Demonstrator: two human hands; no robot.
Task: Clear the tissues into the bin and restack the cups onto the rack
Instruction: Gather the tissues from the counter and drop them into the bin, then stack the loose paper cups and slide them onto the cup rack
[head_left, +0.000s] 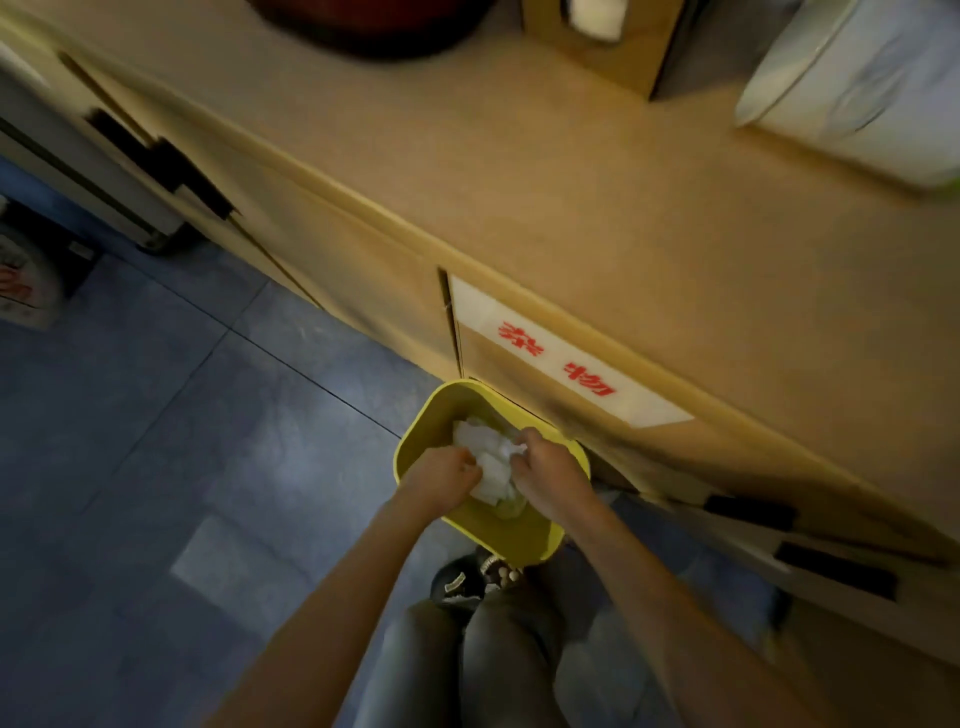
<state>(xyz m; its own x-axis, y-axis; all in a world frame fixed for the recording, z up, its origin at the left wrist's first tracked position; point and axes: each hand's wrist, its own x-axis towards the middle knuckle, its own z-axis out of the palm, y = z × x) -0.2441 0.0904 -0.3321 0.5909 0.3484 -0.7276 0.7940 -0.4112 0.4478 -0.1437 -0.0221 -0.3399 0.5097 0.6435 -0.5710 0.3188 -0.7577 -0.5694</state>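
A yellow bin (501, 538) stands on the blue floor against the cabinet front. White crumpled tissues (491, 457) fill its opening. Both my hands reach down into the bin mouth. My left hand (441, 475) is closed on the left side of the tissue wad. My right hand (545, 467) is closed on its right side, fingers pinching the paper. No cups or rack can be made out clearly; the frame is blurred.
A tan wooden counter (597, 218) runs diagonally above the bin, with a white label (561, 358) bearing red characters on its cabinet door. A white container (857, 88) and a tissue box (597, 36) sit on the countertop. My legs and shoe (467, 577) are below the bin.
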